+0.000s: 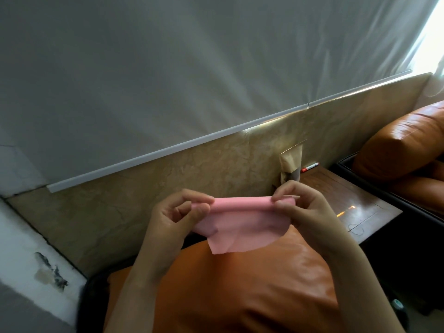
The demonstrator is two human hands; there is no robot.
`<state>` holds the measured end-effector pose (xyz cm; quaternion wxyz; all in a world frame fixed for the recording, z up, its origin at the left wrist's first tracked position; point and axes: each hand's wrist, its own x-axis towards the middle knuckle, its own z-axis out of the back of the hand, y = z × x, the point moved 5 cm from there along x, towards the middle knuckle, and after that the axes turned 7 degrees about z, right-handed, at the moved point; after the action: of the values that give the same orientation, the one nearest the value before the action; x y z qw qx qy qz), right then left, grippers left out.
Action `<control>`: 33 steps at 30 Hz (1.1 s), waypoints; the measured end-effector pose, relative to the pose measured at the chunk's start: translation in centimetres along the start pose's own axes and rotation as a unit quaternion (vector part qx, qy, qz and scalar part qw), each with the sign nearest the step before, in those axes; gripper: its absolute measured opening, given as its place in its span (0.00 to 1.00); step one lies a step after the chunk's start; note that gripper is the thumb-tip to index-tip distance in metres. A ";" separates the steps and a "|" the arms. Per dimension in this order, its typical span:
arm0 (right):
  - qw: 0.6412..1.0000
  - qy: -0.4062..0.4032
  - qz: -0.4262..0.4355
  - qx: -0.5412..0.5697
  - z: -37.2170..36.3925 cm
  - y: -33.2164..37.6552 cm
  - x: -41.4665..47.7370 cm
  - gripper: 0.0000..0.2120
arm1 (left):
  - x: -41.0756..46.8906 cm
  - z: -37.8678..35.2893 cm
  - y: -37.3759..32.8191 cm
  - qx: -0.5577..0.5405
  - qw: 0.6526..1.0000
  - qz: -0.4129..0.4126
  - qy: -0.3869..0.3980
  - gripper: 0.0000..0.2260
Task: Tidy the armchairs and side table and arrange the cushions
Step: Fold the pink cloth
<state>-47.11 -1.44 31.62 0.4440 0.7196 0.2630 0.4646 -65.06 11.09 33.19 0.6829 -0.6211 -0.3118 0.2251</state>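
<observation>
The orange leather cushion (pixel 252 284) is lying directly below the hands, just left of the wooden counter (pixel 355 203), and a pink cloth (pixel 245 224) is being held up above it. The left hand (pixel 175 212) is pinching the cloth's left end between thumb and fingertips. The right hand (pixel 305 205) is pinching the right end the same way, so the top edge is stretching taut along a rolled fold while the rest is hanging loose. The step appears to be folding the cloth. Doing it well is calling for level pinches, corners meeting squarely and a smoothed crease. The counter is carrying a red marker (pixel 310 167) beside a brown paper bag (pixel 290 164).
</observation>
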 end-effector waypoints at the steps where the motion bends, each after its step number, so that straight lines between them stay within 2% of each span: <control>1: 1.000 -0.006 0.003 -0.009 0.1 0.0 0.0 0.11 | 0.0 -0.1 0.0 0.008 1.000 -0.001 -0.005 0.04; 4: 1.000 -0.013 0.004 -0.005 0.2 -0.1 0.0 0.10 | 0.0 -0.2 -0.2 0.021 1.000 -0.003 -0.012 0.03; 8: 1.000 0.002 -0.016 -0.021 0.7 -0.5 -0.1 0.14 | -0.1 0.0 -0.3 0.024 0.999 0.003 -0.026 0.15; 10: 0.999 0.001 -0.023 -0.044 0.9 -0.7 -0.2 0.17 | -0.1 0.2 -0.3 0.034 0.999 0.004 -0.026 0.16; 17: 0.995 0.022 -0.004 -0.097 0.9 -0.4 -0.1 0.14 | 0.1 0.2 -0.1 0.061 0.998 -0.023 -0.004 0.11; 24: 0.998 0.010 -0.003 -0.057 0.3 -0.3 0.0 0.13 | 0.4 -0.4 0.8 0.016 0.999 0.025 0.016 0.10; 33: 0.999 0.025 -0.020 -0.024 0.3 -0.7 -0.2 0.15 | 0.4 -0.4 0.8 0.039 0.999 0.003 0.008 0.08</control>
<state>-46.94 -1.42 30.89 0.4633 0.6915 0.2769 0.4801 -64.43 11.18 32.45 0.7086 -0.5966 -0.2955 0.2337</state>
